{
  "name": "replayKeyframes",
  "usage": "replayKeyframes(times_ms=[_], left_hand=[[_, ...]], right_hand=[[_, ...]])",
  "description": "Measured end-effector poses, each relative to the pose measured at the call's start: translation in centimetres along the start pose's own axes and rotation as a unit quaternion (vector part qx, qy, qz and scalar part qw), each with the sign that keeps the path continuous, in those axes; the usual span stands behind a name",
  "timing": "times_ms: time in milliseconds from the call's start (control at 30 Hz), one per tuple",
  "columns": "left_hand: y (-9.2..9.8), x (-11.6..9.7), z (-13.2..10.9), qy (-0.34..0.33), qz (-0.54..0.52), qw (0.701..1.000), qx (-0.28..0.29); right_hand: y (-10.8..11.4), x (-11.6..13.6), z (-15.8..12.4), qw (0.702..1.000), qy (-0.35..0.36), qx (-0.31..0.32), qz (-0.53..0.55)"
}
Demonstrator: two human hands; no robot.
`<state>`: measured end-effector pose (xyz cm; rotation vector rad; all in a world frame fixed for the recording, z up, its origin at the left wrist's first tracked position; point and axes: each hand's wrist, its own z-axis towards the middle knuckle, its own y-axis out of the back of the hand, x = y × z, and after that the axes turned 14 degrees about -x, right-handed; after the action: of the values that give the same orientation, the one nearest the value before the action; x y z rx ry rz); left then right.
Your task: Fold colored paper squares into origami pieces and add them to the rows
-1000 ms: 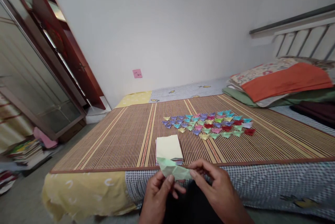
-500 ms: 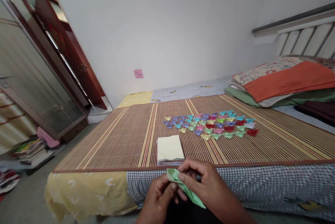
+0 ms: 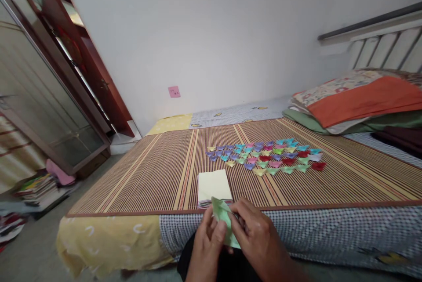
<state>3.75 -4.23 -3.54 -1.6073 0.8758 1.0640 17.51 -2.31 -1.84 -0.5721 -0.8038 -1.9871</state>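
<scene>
A piece of light green folded paper (image 3: pixel 225 217) is held up between both hands, in front of the bed's near edge. My left hand (image 3: pixel 208 239) grips its left side, thumb pressed on the paper. On the right side, my right hand (image 3: pixel 252 228) pinches the paper with bent fingers, which partly cover it. Just beyond the hands lies a stack of paper sheets (image 3: pixel 214 186), pale yellow on top. Several small folded paper boats (image 3: pixel 264 158) in many colours stand in rows on the mat, farther off to the right.
A striped bamboo mat (image 3: pixel 148 176) covers the bed, over yellow and checked cloth. Folded bedding (image 3: pixel 359 99) is piled at the right, below a radiator (image 3: pixel 385 51). A pink note (image 3: pixel 174 92) is on the wall. Books (image 3: pixel 38 187) are stacked at the left.
The green paper has turned more upright, its top corner now higher and overlapping the front of the stack. My left hand has risen slightly and moved right; both hands still hold the paper.
</scene>
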Motion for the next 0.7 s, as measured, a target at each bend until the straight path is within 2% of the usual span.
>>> replayKeyframes(times_ms=[133, 267, 400, 533, 700], left_hand=[[0.0, 0.3, 0.1, -0.039, 0.067, 0.996, -0.053], [0.6, -0.6, 0.6, -0.049, 0.065, 0.996, -0.026], [0.9, -1.0, 0.5, -0.048, 0.027, 0.998, -0.008], [1.1, -1.2, 0.2, -0.036, 0.008, 0.999, -0.01], [1.6, -2.0, 0.0, -0.14, 0.086, 0.986, -0.022]], right_hand=[[-0.7, -0.3, -0.7, 0.998, 0.056, -0.007, -0.019], [-0.5, -0.1, -0.9, 0.998, 0.044, -0.047, 0.009], [0.1, 0.1, -0.8, 0.994, -0.042, -0.067, 0.077], [0.9, 0.5, -0.7, 0.972, -0.146, -0.039, 0.18], [1.2, 0.3, 0.0, 0.923, -0.275, -0.011, 0.268]])
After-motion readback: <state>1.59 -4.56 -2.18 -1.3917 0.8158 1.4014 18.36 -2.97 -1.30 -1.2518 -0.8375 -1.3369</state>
